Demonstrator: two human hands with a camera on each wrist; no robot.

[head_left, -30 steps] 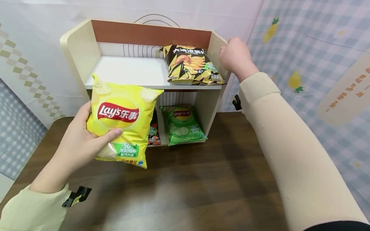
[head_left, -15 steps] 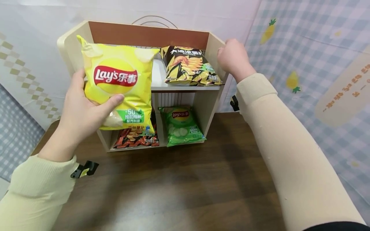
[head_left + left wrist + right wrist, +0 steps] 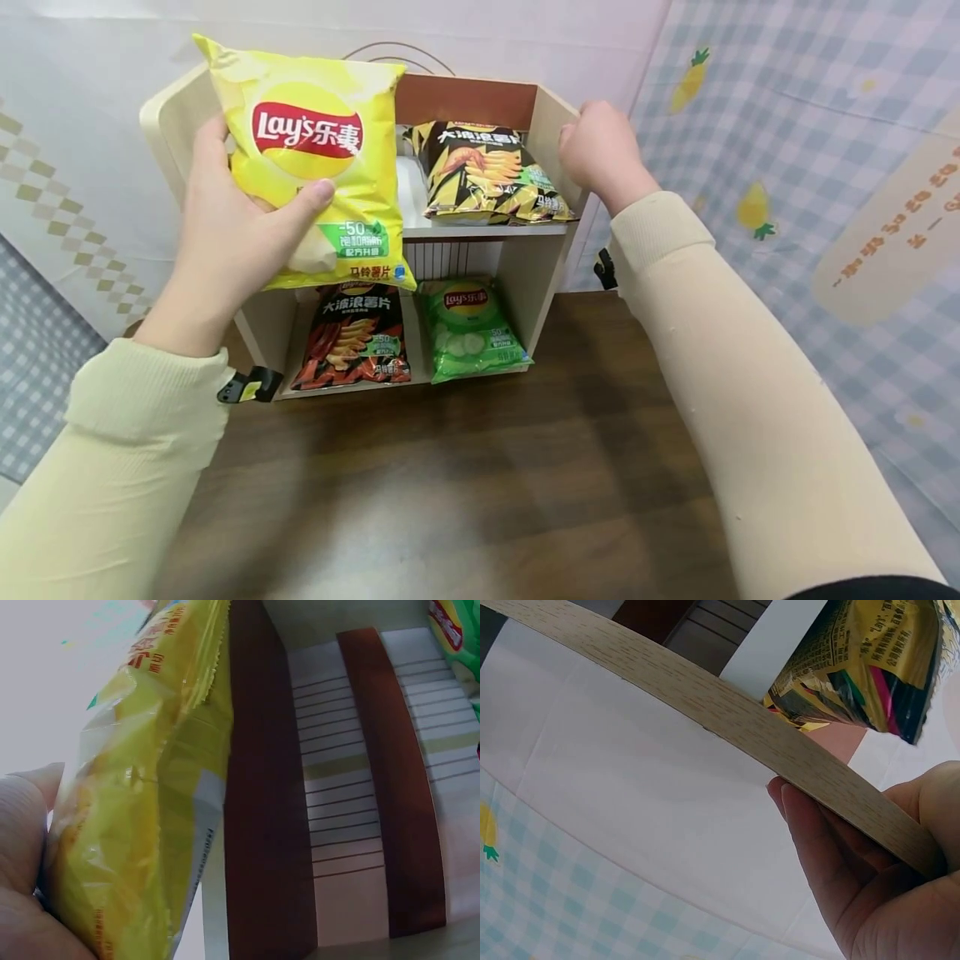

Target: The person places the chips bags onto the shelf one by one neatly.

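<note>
My left hand point(image 3: 236, 229) grips a yellow Lay's potato chip bag point(image 3: 315, 200) by its left side, thumb across the front. The bag is held upright before the upper left part of a small wooden shelf point(image 3: 551, 275), hiding much of that level. In the left wrist view the chip bag point(image 3: 142, 787) appears side-on, with the shelf's brown back strip behind it. My right hand point(image 3: 603, 154) holds the shelf's right side panel near its top. The right wrist view has the fingers and thumb of the right hand point(image 3: 885, 885) on either side of the panel edge point(image 3: 705, 694).
A black and yellow chip bag point(image 3: 487, 171) lies on the upper shelf at the right. Below stand a red and black chip bag point(image 3: 356, 337) and a green Lay's bag point(image 3: 472, 329) in separate compartments. The shelf stands on a dark wooden table point(image 3: 480, 483) against a patterned cloth point(image 3: 765, 150).
My left hand has raised the yellow chip bag and carried it toward the upper shelf, uncovering the red and black bag below. The right hand keeps its hold on the side panel.
</note>
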